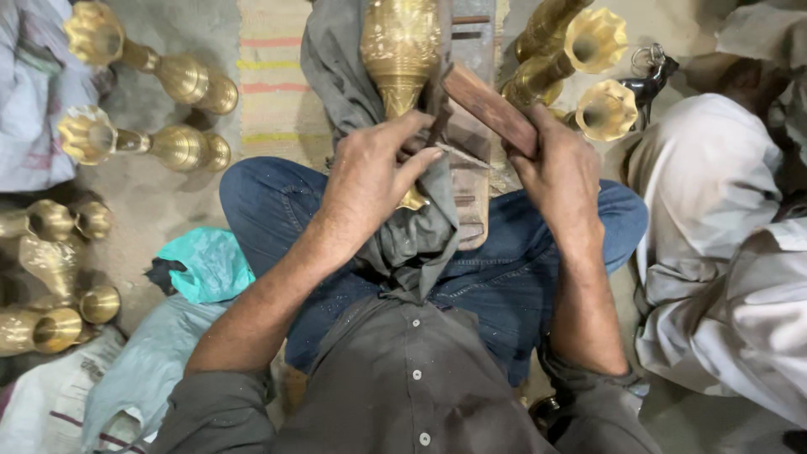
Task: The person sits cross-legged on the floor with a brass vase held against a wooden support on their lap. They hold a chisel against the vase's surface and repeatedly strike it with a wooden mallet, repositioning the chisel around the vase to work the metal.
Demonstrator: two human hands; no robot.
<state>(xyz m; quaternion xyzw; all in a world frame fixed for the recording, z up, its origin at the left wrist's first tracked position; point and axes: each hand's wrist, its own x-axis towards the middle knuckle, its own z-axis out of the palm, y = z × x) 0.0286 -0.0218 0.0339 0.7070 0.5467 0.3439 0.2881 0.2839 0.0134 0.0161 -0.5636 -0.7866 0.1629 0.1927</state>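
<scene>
Lying on the floor at left: finished brass vases [151, 71]; beside them, a teal bag [206, 265]; at right, a white-clothed person [723, 252].

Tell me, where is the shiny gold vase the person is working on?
In the head view, the brass vase lies top centre over the person's lap, wrapped in a grey cloth, with the left hand just below it and the right hand beside.

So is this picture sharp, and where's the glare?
Head view: the hands, left and right, look sharp; glare shines off the brass vase they work on and the brass vases on the floor; the frame edges bend slightly, wide-angle.
</scene>
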